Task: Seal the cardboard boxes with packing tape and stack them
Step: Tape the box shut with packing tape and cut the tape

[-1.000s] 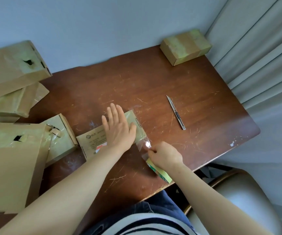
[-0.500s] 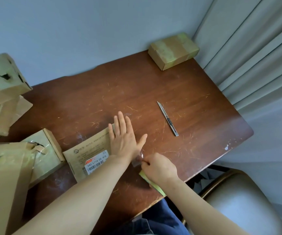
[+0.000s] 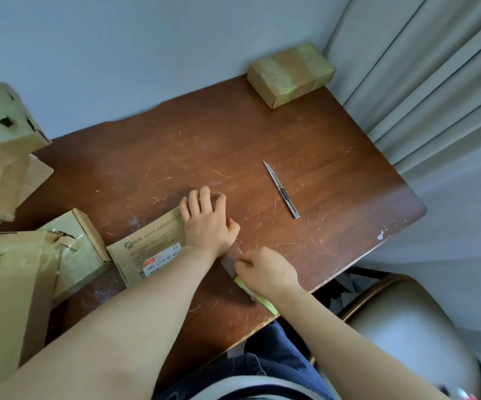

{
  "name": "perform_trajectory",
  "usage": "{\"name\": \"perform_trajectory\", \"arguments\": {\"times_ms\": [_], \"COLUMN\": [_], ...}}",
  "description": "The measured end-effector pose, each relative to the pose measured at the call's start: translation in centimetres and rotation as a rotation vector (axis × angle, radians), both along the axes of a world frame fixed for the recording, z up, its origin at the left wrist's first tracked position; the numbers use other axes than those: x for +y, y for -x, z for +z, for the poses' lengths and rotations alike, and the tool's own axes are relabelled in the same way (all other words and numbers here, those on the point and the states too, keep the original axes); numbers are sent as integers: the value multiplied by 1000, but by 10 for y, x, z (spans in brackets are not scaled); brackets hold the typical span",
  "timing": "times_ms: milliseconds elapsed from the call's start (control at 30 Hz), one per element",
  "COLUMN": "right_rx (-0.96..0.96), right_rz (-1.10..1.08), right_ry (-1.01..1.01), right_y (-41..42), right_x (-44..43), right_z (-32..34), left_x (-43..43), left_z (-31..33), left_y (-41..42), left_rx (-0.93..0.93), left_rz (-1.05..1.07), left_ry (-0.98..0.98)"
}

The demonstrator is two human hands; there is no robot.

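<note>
Box (image 3: pixel 152 241) is lying on the bench (image 3: pixel 320 168) under the left hand (image 3: pixel 207 223), which has slid to its right end and is pressing flat, holding nothing. Just beside it, the right hand (image 3: pixel 265 272) is gripping the tape (image 3: pixel 263 303), so cutting probably comes next.
</note>
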State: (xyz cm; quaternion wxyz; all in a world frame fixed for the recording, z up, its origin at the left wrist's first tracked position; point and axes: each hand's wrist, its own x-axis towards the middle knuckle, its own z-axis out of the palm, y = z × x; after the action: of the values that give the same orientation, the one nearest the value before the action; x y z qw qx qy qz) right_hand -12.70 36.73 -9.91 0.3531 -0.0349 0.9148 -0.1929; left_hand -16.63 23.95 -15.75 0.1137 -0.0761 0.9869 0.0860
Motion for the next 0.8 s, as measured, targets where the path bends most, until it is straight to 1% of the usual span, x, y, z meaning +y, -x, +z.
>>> {"name": "perform_trajectory", "arguments": {"times_ms": [33,67,133,167,200,267,333,400,467,567,633,733,800], "right_rx": [-20,-41,-64,-68,-76,-99,-103,-88,-53,1,45,75,66], "right_rz": [-7,-25,-71,-96,-126,-175,-188,-209,-261,-254,-231,-278,-320], "right_ry": [10,22,49,71,101,151,156,172,241,349,390,511,601], "right_y": [0,0,-1,-1,-1,-1,-1,-2,-1,5,10,20,26], "right_x": [0,1,3,5,6,6,7,7,6,0,-4,-11,-15], "right_z": [1,2,6,8,9,14,16,23,37,66,81,97,103], "left_x": [-2,-6,-18,-25,-31,-38,-40,-40,-39,-41,-46,-58,-66], "left_z": [1,2,12,19,24,24,16,9,10,27,48,84,100], "left_y": [2,3,3,-1,-9,-33,-52,-59,-59,-55,-48,-35,-28], "left_rx": [-13,-16,-26,-37,-69,-174,-242,-235,-174,-92,-103,-52,-63], "left_rz": [1,2,20,5,-42,-142,-138,-115,-113,-75,-73,-44,-19], "left_ry": [-33,-115,-402,-499,-504,-309,-171,-99,-41,-64,-82,-53,-100]}}
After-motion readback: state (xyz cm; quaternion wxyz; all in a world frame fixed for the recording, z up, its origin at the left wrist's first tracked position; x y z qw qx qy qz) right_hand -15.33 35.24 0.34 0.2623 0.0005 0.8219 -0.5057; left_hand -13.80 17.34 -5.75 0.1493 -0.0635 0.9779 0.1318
